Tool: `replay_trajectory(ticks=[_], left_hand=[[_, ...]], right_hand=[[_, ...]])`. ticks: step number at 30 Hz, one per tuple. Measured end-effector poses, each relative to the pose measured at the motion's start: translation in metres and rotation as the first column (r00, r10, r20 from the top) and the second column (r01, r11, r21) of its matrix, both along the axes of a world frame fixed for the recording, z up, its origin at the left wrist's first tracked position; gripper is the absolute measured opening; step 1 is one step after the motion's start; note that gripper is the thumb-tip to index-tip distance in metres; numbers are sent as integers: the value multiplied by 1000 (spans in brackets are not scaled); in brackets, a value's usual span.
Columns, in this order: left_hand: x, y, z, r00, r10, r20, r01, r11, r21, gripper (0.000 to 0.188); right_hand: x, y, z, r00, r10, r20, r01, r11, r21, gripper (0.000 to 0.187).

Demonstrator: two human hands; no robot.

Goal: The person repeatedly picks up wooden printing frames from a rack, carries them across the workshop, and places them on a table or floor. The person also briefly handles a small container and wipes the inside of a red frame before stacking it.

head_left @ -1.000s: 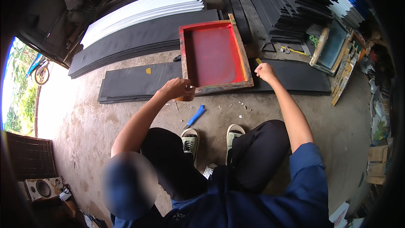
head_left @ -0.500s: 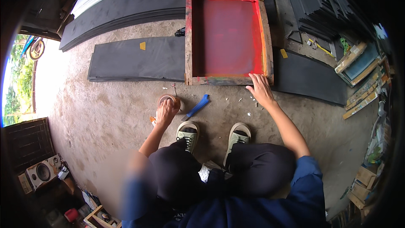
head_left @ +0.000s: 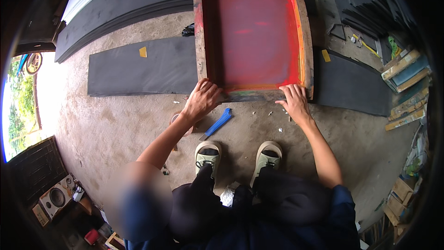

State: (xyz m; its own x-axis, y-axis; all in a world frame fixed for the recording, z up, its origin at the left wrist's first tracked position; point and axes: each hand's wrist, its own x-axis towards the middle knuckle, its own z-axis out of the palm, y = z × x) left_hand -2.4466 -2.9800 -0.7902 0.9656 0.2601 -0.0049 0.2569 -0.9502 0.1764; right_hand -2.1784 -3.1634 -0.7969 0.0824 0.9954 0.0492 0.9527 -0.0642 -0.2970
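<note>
A screen printing frame (head_left: 198, 41) of wood, stained red, lies on the dark sheets, with a reddish-grey mesh (head_left: 252, 32) inside it. At its near left corner my left hand (head_left: 202, 99) has its fingers curled over the edge. My right hand (head_left: 296, 104) grips the near rail close to the right corner, thumb on the front side. On the floor below the frame is a blue utility knife (head_left: 218, 122). A brown roll of tape (head_left: 176, 118) stands beside it, partly covered by my left forearm.
Dark flat sheets (head_left: 138, 69) with yellow tape pieces extend left and right under the frame. Longer dark boards (head_left: 125, 16) are stacked behind. Smaller paint-stained frames (head_left: 407, 71) lean at the right. A speaker (head_left: 56, 197) stands at the lower left.
My left hand has left the tape roll and taken hold of the frame's near left corner. The right hand stays on the near rail. My view has shifted slightly, with the frame appearing larger.
</note>
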Motion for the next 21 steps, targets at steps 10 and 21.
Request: replay_trajectory(ticks=[10, 21], left_hand=[[30, 0, 21, 991, -106, -84, 89, 978, -189, 51], [128, -28, -5, 998, 41, 44, 7, 655, -756, 35]], right_hand=[[18, -13, 13, 976, -212, -50, 218, 952, 214, 37], [63, -31, -49, 409, -452, -793, 661, 745, -83, 38]])
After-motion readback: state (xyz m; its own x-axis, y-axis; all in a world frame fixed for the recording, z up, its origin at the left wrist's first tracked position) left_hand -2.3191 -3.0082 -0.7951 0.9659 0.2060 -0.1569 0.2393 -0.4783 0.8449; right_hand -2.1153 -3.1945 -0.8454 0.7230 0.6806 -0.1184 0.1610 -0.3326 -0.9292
